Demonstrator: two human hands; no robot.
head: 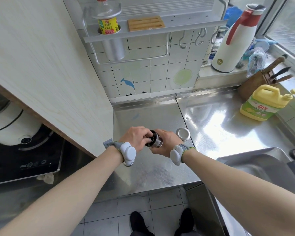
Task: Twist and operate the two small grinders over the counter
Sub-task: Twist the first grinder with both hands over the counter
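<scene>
The grinder (154, 140) in hand is a short metal cylinder with a dark top, held tilted above the steel counter (160, 167), between both hands and just in front of the body. The right hand (165, 144) wraps around its shiny lower barrel from the right and underneath, fingers closed on it. The left hand (136, 137) comes in from the left, its fingertips pinched on the dark cap at the upper end. So the body of the grinder lies in the right palm and the turning part sits under the left fingers, the two grips touching each other across it.

It looks small, stiff and fairly light, but the polished metal is likely slippery, so the barrel wants a full wrap, not a fingertip hold, while the cap is best taken around its rim, where the fingers can bite for the twist. It should not be fragile, though a drop onto steel would be noisy and could dent it.

The second grinder (183, 134) stands upright on the counter just beyond the right hand, apart from it and untouched. It looks like the same kind of thing and should handle the same way.
</scene>
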